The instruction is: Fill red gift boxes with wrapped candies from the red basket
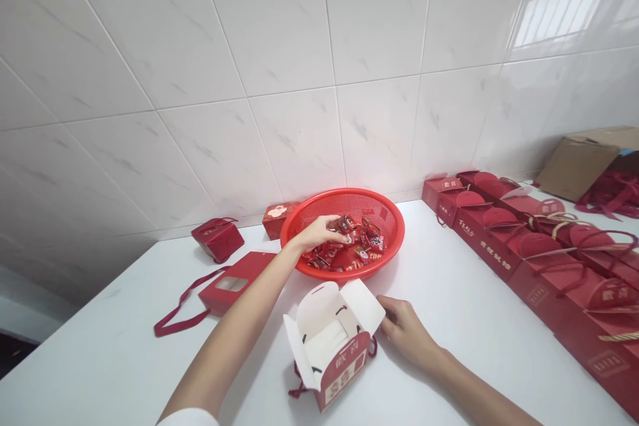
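Note:
My left hand (pixel 323 233) reaches into a red plastic colander (pixel 397 234), its fingers closed around a red-wrapped candy (pixel 345 223). More wrapped candies (pixel 362 254) lie in a loose heap at the bottom of the colander. In front of it a small red candy box (pixel 344 373) stands with its white flaps spread and its inside facing up; I see no candy in it. The thumb and fingers of my right hand (pixel 405 331) pinch the right side of this box by its flap. Dark cord ends poke through the box walls.
Rows of closed red gift boxes (pixel 499 246) line the right side of the white table (pixel 439 373). A cardboard carton (pixel 574 163) sits behind them. At left are a ribbon-handled red box (pixel 237 283), a small dark red box (pixel 218 238) and a patterned box (pixel 276 219). A tiled wall closes the back.

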{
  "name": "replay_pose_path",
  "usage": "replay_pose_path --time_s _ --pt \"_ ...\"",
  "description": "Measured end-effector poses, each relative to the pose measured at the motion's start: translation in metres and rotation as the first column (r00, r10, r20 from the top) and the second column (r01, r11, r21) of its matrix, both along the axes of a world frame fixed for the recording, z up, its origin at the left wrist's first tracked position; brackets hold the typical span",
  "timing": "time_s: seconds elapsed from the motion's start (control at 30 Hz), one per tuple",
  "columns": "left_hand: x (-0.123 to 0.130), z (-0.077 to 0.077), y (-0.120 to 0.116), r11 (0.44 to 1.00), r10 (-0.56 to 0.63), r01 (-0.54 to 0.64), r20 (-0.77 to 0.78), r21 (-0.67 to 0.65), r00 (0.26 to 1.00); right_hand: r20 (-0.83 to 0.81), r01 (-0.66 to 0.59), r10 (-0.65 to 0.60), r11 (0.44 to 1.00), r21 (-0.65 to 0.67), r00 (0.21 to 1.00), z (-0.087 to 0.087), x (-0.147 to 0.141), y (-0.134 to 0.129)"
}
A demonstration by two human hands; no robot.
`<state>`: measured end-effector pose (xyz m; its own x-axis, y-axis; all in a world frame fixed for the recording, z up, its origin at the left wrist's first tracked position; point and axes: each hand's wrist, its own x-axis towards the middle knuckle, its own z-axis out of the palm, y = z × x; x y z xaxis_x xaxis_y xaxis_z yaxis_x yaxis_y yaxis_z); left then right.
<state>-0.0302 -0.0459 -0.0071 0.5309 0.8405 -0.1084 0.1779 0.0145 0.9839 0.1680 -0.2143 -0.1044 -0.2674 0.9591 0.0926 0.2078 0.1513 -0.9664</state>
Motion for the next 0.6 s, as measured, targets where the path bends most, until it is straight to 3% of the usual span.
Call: replay_pose_path --time_s 0.2,0.37,0.43,0.53,0.6 --pt "-0.005 -0.003 -0.004 0.999 -0.014 0.014 -0.009 0.036 1.000 0.014 0.018 -0.018 1.000 -0.001 1.000 0.001 0.001 0.000" --pt "-0.009 -0.007 -0.017 0.999 -0.030 0.031 -0.054 0.020 0.998 -0.167 -0.140 0.126 0.987 -0.073 0.978 0.009 -0.003 -0.007" --pt "-0.007 -0.008 -0.023 0.999 0.008 -0.006 -0.042 0.044 0.999 -0.181 -0.148 0.137 0.987 -0.054 0.974 0.011 -0.003 -0.008" --pt "0.000 -0.008 -0.029 0.986 0.080 -0.084 0.032 0.145 0.996 -0.085 0.039 -0.034 0.998 0.054 0.996 0.012 0.005 -0.003" --pt "0.005 -0.007 -0.032 0.968 0.105 -0.118 0.070 0.220 0.992 -0.062 0.234 -0.227 0.958 0.163 0.972 0.015 0.014 0.001"
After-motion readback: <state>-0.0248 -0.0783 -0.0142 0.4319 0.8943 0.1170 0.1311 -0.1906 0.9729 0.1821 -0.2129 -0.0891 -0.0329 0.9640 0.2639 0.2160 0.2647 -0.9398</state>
